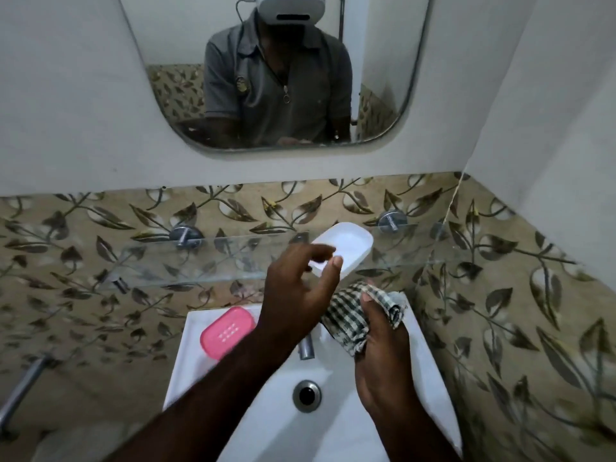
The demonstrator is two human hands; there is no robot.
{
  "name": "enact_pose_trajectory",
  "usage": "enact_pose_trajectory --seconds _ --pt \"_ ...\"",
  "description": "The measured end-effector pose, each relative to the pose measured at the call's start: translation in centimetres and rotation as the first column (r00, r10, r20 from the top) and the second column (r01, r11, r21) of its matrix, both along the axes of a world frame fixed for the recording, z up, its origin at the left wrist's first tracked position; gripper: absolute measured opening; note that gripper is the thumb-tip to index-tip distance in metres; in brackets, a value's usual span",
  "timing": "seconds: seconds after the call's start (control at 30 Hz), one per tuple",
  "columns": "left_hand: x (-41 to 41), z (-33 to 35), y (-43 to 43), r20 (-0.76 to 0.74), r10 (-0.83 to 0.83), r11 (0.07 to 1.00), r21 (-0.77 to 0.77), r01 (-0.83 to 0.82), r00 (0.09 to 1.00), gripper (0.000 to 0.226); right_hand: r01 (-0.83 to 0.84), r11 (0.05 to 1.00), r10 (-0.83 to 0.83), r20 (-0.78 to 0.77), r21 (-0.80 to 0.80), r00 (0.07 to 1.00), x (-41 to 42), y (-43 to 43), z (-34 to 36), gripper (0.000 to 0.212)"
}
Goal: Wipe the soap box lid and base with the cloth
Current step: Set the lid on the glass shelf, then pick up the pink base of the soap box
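Seemingly between pieces: my left hand (pixel 296 291) hangs loose-fingered by the white lid (pixel 353 243), my right hand (pixel 383 361) clutches the cloth (pixel 346 315); I reckon the pink base (pixel 226 330) needs lifting next

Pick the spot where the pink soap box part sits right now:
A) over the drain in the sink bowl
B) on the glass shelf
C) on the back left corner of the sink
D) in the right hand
C: the pink soap box part lies on the back left corner of the white sink, while the right hand grips only the checked cloth.
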State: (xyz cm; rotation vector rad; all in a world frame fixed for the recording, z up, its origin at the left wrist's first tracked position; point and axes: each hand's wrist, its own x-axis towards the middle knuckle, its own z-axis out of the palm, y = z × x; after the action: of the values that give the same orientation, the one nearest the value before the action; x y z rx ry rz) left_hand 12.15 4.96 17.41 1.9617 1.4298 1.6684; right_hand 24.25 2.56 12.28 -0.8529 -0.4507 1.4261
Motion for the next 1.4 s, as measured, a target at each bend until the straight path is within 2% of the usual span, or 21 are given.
enact_pose_trajectory --seconds 0.07,0.13,0.23,0.3,0.33,0.4,0.5,0.63,0.77,0.9,0.97,1.07,1.2,1.27,1.4 --pt "-1.9 -2.8 -2.7 0.039 0.016 0.999 0.038 -0.018 0.999 0.032 -0.055 0.998 0.055 0.021 -0.01 0.998 -1.3 -0.6 -0.7 0.033" --pt "-3.8 -6.0 -4.4 0.067 0.073 0.997 0.005 -0.074 0.995 0.035 -0.099 0.994 0.101 0.036 -0.046 0.994 -2.6 -0.9 -1.5 0.034" --pt "-7.4 -10.5 -5.5 0.104 0.191 0.969 -0.181 -0.17 0.976 0.026 -0.135 0.983 0.145 0.069 -0.128 0.987 -5.2 -0.9 -2.8 0.039" --pt "-10.2 -12.9 -5.4 0.048 0.28 0.912 -0.326 -0.25 0.959 0.015 -0.148 0.974 0.169 0.115 -0.17 0.979 -6.8 -0.8 -3.6 0.037" --pt "-11.8 -14.0 -5.2 -0.018 0.32 0.869 -0.392 -0.301 0.947 0.019 -0.156 0.97 0.182 0.129 -0.188 0.975 -7.6 -0.7 -3.9 0.036" --pt "-15.0 -16.3 -4.3 -0.19 0.312 0.785 -0.5 -0.366 0.931 0.05 -0.177 0.962 0.211 0.153 -0.208 0.966 -9.0 -0.7 -4.7 0.036" --pt "-18.7 -18.8 -2.8 -0.388 0.198 0.68 -0.607 -0.411 0.9 0.095 -0.226 0.94 0.282 0.21 -0.256 0.936 -10.3 -0.6 -6.0 0.037" --pt "-20.8 -21.8 -1.4 -0.557 0.032 0.633 -0.632 -0.448 0.83 0.119 -0.339 0.88 0.418 0.205 -0.333 0.885 -11.2 -0.7 -6.8 0.016" --pt "-21.1 -23.4 -0.6 -0.585 0.01 0.645 -0.615 -0.452 0.811 0.118 -0.447 0.796 0.537 0.135 -0.408 0.833 -11.5 -0.7 -6.5 0.027" --pt "-21.4 -23.7 -0.2 -0.599 0.019 0.631 -0.614 -0.474 0.801 0.107 -0.382 0.827 0.519 0.297 -0.413 0.802 -12.0 -0.3 -6.8 0.024" --pt "-21.4 -23.6 -0.4 -0.539 0.069 0.678 -0.592 -0.436 0.84 0.104 -0.322 0.86 0.483 0.43 -0.396 0.763 -12.0 0.2 -6.8 0.022" --pt "-21.8 -23.4 -1.1 -0.401 0.094 0.83 -0.474 -0.294 0.911 0.098 -0.229 0.887 0.453 0.663 -0.4 0.596 -11.6 1.0 -6.6 0.04" --pt "-21.5 -21.8 -2.6 -0.404 0.056 0.934 -0.302 -0.191 0.913 0.094 -0.201 0.906 0.423 0.834 -0.373 0.355 -10.8 1.9 -6.9 0.034" --pt "-21.0 -20.6 -3.1 -0.394 0.009 0.955 -0.27 -0.126 0.919 0.092 -0.275 0.884 0.457 0.822 -0.377 0.341 -10.6 2.3 -6.8 0.025" --pt "-19.7 -17.8 -4.1 -0.377 -0.054 0.973 -0.229 -0.037 0.925 0.083 -0.445 0.827 0.524 0.759 -0.344 0.386 -10.4 2.5 -6.2 0.016"
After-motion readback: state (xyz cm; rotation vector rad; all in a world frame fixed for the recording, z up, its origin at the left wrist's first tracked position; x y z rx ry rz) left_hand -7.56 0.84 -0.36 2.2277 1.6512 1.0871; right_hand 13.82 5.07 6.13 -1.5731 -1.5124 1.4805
